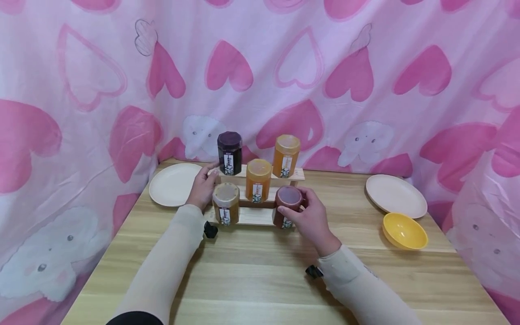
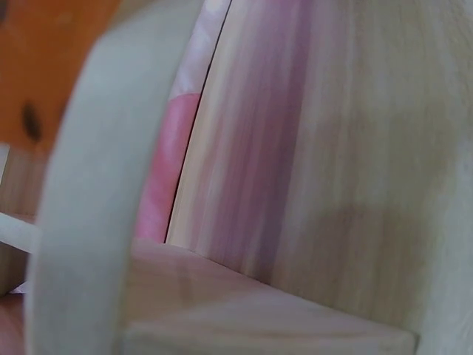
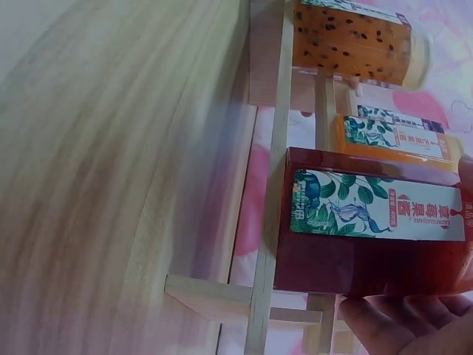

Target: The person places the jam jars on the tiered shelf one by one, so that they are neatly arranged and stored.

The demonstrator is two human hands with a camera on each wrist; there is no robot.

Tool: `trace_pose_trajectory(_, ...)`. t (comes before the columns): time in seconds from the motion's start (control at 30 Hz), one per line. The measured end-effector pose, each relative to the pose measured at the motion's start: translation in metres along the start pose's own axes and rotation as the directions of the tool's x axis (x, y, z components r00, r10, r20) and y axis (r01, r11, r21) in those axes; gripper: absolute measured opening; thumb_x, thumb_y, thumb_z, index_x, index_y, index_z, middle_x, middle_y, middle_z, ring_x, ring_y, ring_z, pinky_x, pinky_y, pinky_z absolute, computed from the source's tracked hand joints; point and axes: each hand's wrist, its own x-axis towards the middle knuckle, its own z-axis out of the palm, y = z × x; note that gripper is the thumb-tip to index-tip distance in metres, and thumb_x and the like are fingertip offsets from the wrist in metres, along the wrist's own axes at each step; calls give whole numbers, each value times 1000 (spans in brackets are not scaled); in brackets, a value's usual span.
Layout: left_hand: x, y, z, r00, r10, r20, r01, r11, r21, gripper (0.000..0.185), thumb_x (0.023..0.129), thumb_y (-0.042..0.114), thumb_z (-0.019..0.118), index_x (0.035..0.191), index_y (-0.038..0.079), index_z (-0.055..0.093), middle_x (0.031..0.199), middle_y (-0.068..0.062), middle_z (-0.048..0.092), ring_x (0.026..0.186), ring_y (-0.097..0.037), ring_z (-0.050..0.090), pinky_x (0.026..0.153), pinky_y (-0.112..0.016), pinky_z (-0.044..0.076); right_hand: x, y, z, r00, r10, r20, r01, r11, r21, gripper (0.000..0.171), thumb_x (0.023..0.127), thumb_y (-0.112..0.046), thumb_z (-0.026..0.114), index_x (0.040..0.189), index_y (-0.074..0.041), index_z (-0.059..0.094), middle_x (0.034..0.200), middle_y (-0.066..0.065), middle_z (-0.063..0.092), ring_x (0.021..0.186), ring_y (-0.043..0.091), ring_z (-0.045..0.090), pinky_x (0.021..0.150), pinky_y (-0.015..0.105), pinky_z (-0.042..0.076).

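Observation:
A stepped wooden rack (image 1: 260,215) carries several jam jars. My right hand (image 1: 314,219) grips the red jam jar (image 1: 287,205) at the lowest step's right end, thumb in front and fingers behind; its base meets the step in the right wrist view. My left hand (image 1: 201,187) holds the rack's left end by the upper shelf, beside the dark purple jar (image 1: 229,153); some fingers are hidden. A yellow jar (image 1: 286,155) stands top right, an orange jar (image 1: 258,180) on the middle step, and a seed-flecked jar (image 1: 226,204) at lower left.
The rack stands on a wood-grain table (image 1: 252,275) before a pink heart-patterned curtain (image 1: 260,67). A cream plate (image 1: 174,185) lies on the left. At right, a second cream plate (image 1: 396,195) lies behind a yellow bowl (image 1: 405,231).

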Motion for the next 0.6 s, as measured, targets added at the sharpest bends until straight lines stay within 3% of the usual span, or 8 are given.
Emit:
trace_pose_trajectory(0.3,1,-2,-2,999,-39,5,39,999,33,45,113,36,48,156,24,51,113,-23,60,97,-22,57,82,-28,51,3,-2,-1,998,55,23,-55,998,-33,70,82,-24,94,138,-13,54,137,9,61,128,32,61,106,52,54)
trace_pose_trajectory(0.6,-1,1,-1,1000,-15,9,15,999,48,44,114,33,47,157,23,50,118,-24,59,96,-20,57,83,-28,51,3,-5,-2,995,87,41,-86,996,-28,71,83,-24,93,140,-13,52,140,10,59,132,33,59,109,54,51)
